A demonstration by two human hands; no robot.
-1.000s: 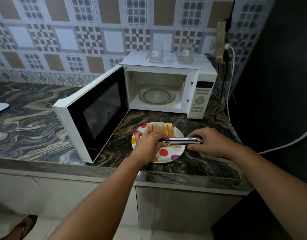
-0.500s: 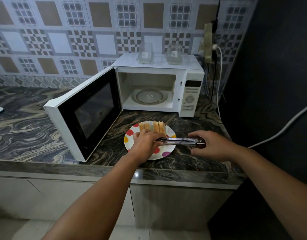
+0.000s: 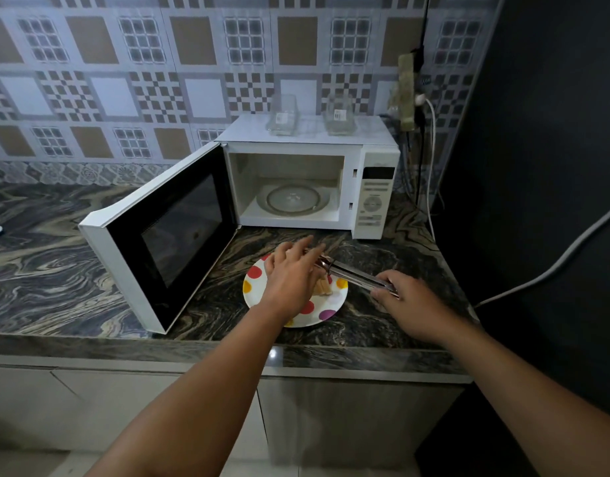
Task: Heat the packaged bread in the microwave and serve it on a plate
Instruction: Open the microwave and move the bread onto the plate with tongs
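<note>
left hand (image 3: 289, 277) just let go, fingers spread over the bread (image 3: 323, 287) on the polka-dot plate (image 3: 296, 318), right hand (image 3: 405, 297) gripping the tongs (image 3: 351, 274), so serving's basically done.

two clear glass containers (image 3: 283, 115) stand before the patterned tile wall (image 3: 124, 80).

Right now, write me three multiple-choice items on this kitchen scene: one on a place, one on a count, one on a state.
1. Where does the polka-dot plate sit?
A. inside the microwave
B. on the countertop in front of the microwave
C. on top of the microwave

2. How many clear glass containers stand on the microwave?
A. one
B. two
C. four

3. How is the microwave door?
A. swung open
B. shut
C. removed

Answers: 1 B, the plate rests on the marbled countertop below the open cavity. 2 B, two stand side by side on its top. 3 A, the door hangs out to the left, the turntable bare.
</note>
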